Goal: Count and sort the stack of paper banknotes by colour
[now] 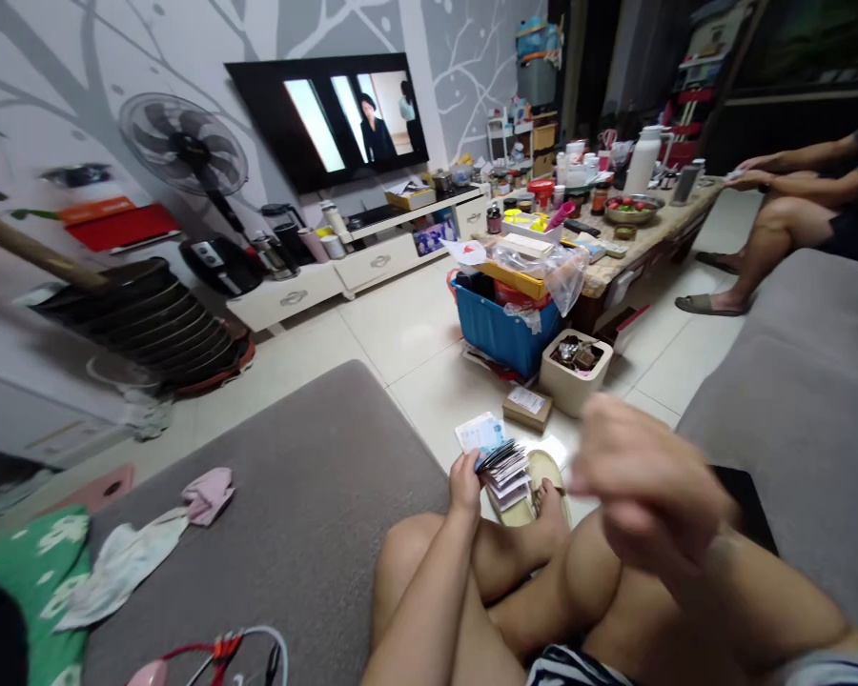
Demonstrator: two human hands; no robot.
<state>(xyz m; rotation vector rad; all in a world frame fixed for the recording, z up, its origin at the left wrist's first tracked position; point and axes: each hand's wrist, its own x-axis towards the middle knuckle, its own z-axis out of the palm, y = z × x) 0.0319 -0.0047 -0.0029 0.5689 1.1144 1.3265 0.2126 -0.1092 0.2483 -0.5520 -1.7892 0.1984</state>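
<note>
Left hand (pixel 466 484) pinches fanned papers (pixel 507 475) beside edge of grey sofa (pixel 315 486). Right hand (pixel 647 481) curled, blurred; cannot tell contents.

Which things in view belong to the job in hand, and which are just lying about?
In hand:
- fanned stack of thin, pale sheets, held by the left hand
- blurred right hand, contents unclear

Apparently lying about:
- brown rectangular cardboard box
- blue rectangular plastic bin
- crumpled pink cloth
</note>
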